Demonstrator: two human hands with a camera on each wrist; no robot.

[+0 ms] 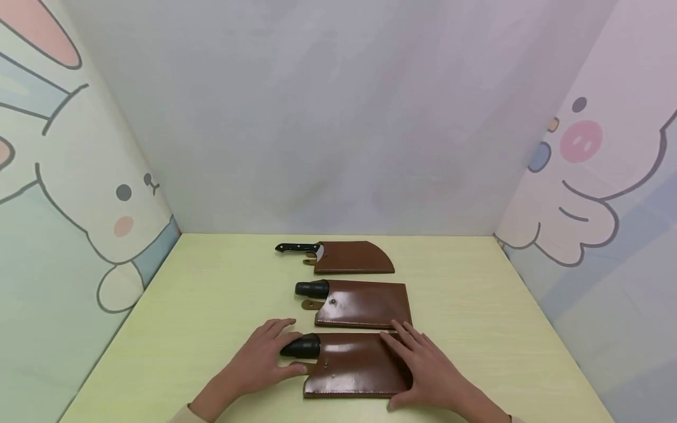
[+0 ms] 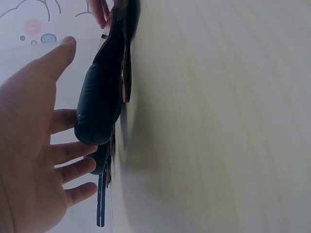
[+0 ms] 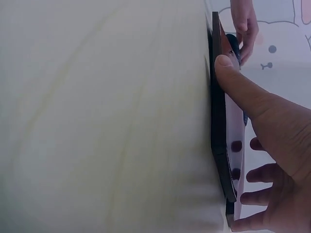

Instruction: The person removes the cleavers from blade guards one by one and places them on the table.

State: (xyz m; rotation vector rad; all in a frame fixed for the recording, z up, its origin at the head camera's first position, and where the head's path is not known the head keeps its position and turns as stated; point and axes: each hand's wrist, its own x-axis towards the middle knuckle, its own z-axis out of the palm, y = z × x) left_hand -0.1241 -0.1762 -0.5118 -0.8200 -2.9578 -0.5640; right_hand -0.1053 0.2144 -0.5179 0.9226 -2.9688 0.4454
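The nearest cleaver sits in a brown leather sheath [image 1: 359, 364], its black handle [image 1: 304, 346] pointing left. My left hand [image 1: 259, 358] is beside that handle, fingers spread and thumb near the sheath's strap. In the left wrist view, the palm of the left hand [image 2: 29, 136] faces the handle [image 2: 97, 107] without wrapping round it. My right hand [image 1: 428, 370] lies spread at the sheath's right end. Seen from the right wrist, the thumb of the right hand [image 3: 277, 155] is at the sheath's edge [image 3: 218, 111]; whether it touches is unclear.
Behind it lie a second sheathed cleaver [image 1: 370, 305] with a black handle, then a smaller knife [image 1: 298, 248] in a rounded brown sheath [image 1: 354, 258]. All rest on a pale yellow table [image 1: 211, 282]. A plain back wall [image 1: 338, 117] and cartoon-printed side walls surround the table.
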